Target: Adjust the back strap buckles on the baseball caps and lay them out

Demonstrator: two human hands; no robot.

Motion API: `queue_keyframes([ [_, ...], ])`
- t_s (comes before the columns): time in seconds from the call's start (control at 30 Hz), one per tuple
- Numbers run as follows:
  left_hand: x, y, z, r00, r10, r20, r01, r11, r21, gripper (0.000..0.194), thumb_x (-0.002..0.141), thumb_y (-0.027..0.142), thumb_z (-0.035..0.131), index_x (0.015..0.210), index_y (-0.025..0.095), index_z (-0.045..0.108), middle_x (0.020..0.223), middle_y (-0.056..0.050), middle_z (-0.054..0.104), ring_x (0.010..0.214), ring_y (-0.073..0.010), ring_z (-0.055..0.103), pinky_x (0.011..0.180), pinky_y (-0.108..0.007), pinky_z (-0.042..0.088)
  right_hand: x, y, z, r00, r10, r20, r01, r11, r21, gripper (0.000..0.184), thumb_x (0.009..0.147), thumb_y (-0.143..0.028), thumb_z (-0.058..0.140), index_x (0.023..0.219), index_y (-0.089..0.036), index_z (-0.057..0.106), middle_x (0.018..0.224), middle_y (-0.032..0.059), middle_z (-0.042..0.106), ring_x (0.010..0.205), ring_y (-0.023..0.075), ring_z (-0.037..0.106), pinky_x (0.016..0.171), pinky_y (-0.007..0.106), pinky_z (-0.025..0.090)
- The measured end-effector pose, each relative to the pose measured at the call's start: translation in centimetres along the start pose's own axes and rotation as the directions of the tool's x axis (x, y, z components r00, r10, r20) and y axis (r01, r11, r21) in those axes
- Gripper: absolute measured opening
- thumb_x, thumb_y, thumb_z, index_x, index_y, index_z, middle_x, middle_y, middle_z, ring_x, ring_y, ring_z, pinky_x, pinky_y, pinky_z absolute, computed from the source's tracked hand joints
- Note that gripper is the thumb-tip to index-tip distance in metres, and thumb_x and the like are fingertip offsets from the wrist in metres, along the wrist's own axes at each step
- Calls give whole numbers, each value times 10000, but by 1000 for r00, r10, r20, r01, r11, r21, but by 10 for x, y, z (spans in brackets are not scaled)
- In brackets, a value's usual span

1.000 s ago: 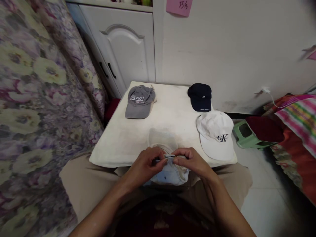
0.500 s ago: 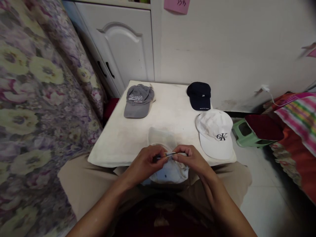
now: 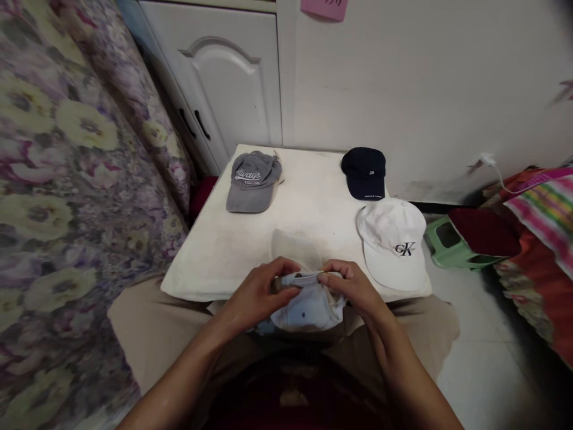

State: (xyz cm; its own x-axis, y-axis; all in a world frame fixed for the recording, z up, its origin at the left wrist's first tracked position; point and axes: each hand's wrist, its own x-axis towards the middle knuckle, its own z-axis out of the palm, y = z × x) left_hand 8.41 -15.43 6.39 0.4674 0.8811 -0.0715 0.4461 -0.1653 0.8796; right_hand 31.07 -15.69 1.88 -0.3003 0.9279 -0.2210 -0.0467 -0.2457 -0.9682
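Observation:
A light blue baseball cap point(image 3: 304, 312) sits at the table's near edge, its pale brim pointing away from me. My left hand point(image 3: 264, 291) pinches the left part of the cap's back strap between thumb and fingers. On the strap's right part, my right hand point(image 3: 351, 285) is closed in the same way. The strap runs nearly level between the two hands, and a small dark metal piece shows on it by the left fingertips. Part of the crown opening is hidden behind my right fingers.
On the cream-covered table point(image 3: 215, 251) lie a grey cap point(image 3: 253, 182) at the far left, a navy cap point(image 3: 364, 173) at the far right and a white cap point(image 3: 394, 242) nearer on the right. A green stool point(image 3: 447, 242) stands on the floor to the right. Floral curtain point(image 3: 80, 209) hangs at left.
The strap ends, crossed at a slant between my fingertips before, now lie level and wider. My hands have moved slightly apart. The view has shifted a little.

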Motion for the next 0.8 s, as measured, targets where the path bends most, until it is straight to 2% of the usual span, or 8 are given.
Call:
queue_keyframes([
  [0.07, 3, 1, 2, 999, 16, 45, -17, 999, 28, 206, 871, 337, 643, 1023, 197, 638, 917, -15, 672, 855, -196, 604, 769, -295, 445, 1, -2, 1, 1000, -4, 16, 4, 1000, -6, 292, 769, -427, 750, 781, -147, 668, 606, -41, 516, 524, 83, 397, 483, 209, 272],
  [0.17, 7, 0, 3, 996, 6, 87, -5, 1000, -12, 237, 920, 396, 578, 939, 178, 668, 845, -12, 658, 795, -183, 587, 714, -278, 426, 2, -5, -1, 997, -18, 81, 20, 999, -26, 336, 805, -465, 728, 754, -141, 654, 582, -44, 497, 500, 75, 375, 469, 209, 255],
  [0.33, 9, -5, -7, 984, -55, 167, 95, 965, -246, 276, 902, 427, 614, 838, 160, 641, 741, 21, 579, 707, -138, 514, 627, -233, 371, -2, -7, -11, 975, -69, 213, 51, 995, 85, 450, 936, -540, 551, 754, -137, 634, 634, 3, 578, 538, 95, 472, 508, 219, 338],
  [0.47, 8, -11, -17, 975, -82, 208, 156, 916, -370, 294, 864, 435, 668, 824, 146, 628, 696, 34, 539, 641, -109, 449, 579, -216, 322, -5, -5, -15, 952, -98, 290, 41, 980, 197, 337, 848, -451, 725, 813, -125, 648, 695, 17, 629, 616, 105, 547, 603, 219, 411],
  [0.53, 8, -13, -20, 977, -93, 193, 165, 900, -402, 304, 854, 435, 679, 806, 141, 615, 680, 35, 521, 624, -104, 427, 564, -215, 299, -5, -4, -15, 948, -125, 291, 49, 966, 254, 326, 821, -425, 761, 797, -124, 639, 706, 24, 645, 639, 112, 575, 628, 224, 433],
  [0.63, 7, -14, -23, 981, -69, 182, 147, 875, -462, 310, 859, 429, 670, 776, 143, 584, 676, 37, 486, 621, -101, 404, 566, -220, 284, -4, -4, -13, 955, -134, 263, 49, 950, 307, 295, 817, -393, 770, 797, -137, 624, 657, 4, 639, 570, 103, 561, 567, 215, 431],
  [0.8, 7, -10, -29, 974, 9, 228, 110, 858, -502, 285, 864, 407, 667, 802, 145, 576, 755, 15, 519, 681, -115, 423, 603, -229, 303, 1, -9, -13, 969, -165, 186, 113, 959, 261, 246, 808, -337, 783, 810, -140, 634, 579, -39, 595, 477, 72, 488, 487, 189, 390],
])
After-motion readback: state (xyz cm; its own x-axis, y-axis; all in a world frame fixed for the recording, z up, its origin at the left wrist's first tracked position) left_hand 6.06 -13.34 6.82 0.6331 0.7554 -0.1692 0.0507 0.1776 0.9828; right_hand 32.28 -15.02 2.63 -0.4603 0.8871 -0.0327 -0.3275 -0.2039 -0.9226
